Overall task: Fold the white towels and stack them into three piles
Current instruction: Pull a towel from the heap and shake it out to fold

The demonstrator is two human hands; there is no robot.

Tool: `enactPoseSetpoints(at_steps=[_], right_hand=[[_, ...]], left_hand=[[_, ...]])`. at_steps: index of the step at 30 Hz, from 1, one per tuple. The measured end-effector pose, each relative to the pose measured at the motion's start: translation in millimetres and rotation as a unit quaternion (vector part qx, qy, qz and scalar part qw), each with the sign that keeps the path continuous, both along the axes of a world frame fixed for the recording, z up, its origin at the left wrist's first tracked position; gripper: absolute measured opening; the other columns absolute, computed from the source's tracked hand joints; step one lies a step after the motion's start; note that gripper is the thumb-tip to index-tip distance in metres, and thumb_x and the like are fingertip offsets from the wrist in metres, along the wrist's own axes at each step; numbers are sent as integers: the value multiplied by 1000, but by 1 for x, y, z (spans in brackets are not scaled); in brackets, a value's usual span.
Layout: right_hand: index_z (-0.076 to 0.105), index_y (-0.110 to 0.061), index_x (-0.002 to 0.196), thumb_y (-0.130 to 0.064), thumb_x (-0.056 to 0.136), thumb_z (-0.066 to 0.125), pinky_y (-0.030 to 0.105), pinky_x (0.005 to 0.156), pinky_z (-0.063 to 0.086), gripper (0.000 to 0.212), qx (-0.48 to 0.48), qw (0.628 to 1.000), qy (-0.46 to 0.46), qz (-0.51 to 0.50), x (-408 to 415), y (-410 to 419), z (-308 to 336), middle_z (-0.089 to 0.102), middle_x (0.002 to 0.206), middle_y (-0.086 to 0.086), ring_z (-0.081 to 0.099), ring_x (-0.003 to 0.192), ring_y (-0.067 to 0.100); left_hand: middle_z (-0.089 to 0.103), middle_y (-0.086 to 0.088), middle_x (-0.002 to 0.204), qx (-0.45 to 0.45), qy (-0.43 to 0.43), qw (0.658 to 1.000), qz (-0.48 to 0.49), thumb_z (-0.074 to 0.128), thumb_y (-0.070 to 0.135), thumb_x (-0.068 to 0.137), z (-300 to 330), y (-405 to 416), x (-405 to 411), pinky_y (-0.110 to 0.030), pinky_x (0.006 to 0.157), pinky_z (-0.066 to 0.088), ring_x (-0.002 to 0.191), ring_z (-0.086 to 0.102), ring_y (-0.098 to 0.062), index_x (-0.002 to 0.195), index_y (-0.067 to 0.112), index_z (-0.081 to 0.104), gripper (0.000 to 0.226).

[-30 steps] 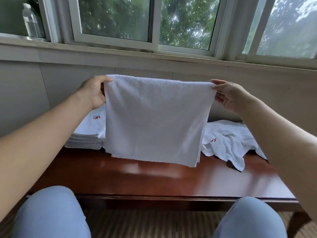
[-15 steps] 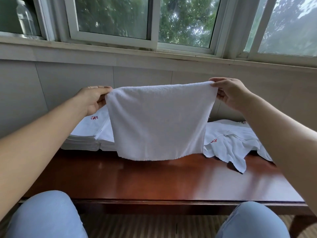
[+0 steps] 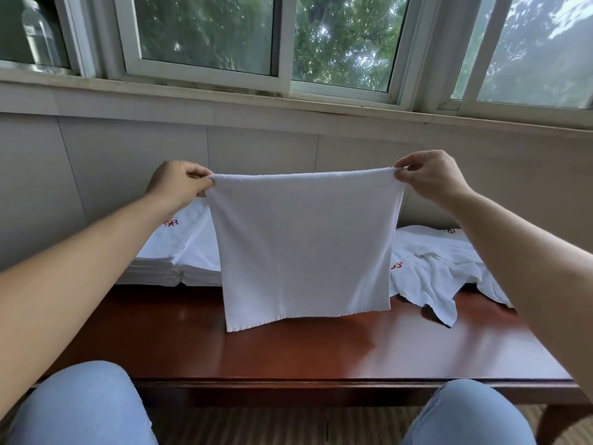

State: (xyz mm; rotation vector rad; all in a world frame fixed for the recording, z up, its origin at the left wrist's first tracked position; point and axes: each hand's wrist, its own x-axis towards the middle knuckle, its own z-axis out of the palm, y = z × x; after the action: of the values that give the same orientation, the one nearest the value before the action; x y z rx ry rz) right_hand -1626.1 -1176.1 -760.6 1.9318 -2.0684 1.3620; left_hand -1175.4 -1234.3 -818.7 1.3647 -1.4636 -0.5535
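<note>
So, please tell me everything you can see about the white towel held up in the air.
The held towel is plain white terry cloth, doubled over, and hangs flat and nearly square above the wooden table. The left hand and right hand pinch its top corners and keep its top edge taut. Its lower hem hangs slightly uneven.

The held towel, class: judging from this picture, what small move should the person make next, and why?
Probably lower the held towel flat onto the table for another fold. The left hand and right hand each pinch a top corner, and it hangs already doubled, its lower edge near the tabletop. Folded stacks lie at the left, unfolded towels at the right.
</note>
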Motion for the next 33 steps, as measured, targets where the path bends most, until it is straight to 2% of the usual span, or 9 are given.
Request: enactPoseSetpoints(at_steps=[4,10,15,20,22,25,27,30,33], right_hand=[[76,-28,100,-27,90,74,23,82,48,10,-2,1000,2,5,-4,21,6,72,89,-9,63,90,10],[65,-25,94,-13,95,67,26,58,50,13,-35,994,-66,82,-5,67,10,70,61,-4,59,48,8],[70,-16,76,9,89,44,26,73,62,39,-62,985,-103,120,3,88,18,69,71,7,70,63,16],[80,-26,81,-7,79,44,17,69,53,40,-50,993,-103,42,13,65,18,77,74,-2,73,70,6],[79,-28,105,-5,86,54,20,80,50,39,-6,997,-71,14,18,37,7,78,109,3,70,93,0],[37,-26,157,-10,94,64,31,108,33,71,182,983,32,23,31,-2,-33,23,166,9,29,150,22],[35,-30,157,-18,94,66,30,101,35,71,262,960,77,54,40,-13,-72,26,164,6,33,146,26],[66,-21,131,-26,96,62,26,83,45,36,359,922,112,94,41,-8,-148,65,132,5,60,111,21],[69,-21,124,-22,96,61,16,69,43,29,444,880,121,115,33,16,-225,65,119,1,62,96,14]], left_hand=[[73,6,95,-60,-22,998,15,72,30,93,11,14,-4,-26,76,50,92,66,-16,98,27,74,6],[72,-5,91,-145,-52,988,-31,66,20,96,17,52,6,-30,77,46,89,65,-27,96,24,63,5],[71,-4,88,-247,-161,955,28,53,2,92,22,71,6,-28,67,39,75,55,-25,83,22,72,29],[73,-7,102,-327,-213,917,81,43,6,89,27,54,-9,-38,81,49,94,58,-36,93,14,79,37],[65,-14,131,-259,-268,925,71,36,22,91,18,30,-17,-45,95,49,111,56,-42,117,10,75,48],[-4,-8,171,3,-380,924,35,54,40,99,-24,1,-35,-52,117,25,151,11,-44,160,25,28,68],[-8,-6,170,76,-385,920,-21,61,45,97,-67,-5,-42,-51,119,23,153,5,-39,161,31,21,77],[25,-7,160,121,-363,921,-74,60,45,98,-137,9,-41,-40,112,35,142,32,-32,151,29,45,57],[33,-7,147,239,-379,886,-120,56,42,101,-192,29,-37,-35,98,48,122,52,-29,150,27,45,52]])
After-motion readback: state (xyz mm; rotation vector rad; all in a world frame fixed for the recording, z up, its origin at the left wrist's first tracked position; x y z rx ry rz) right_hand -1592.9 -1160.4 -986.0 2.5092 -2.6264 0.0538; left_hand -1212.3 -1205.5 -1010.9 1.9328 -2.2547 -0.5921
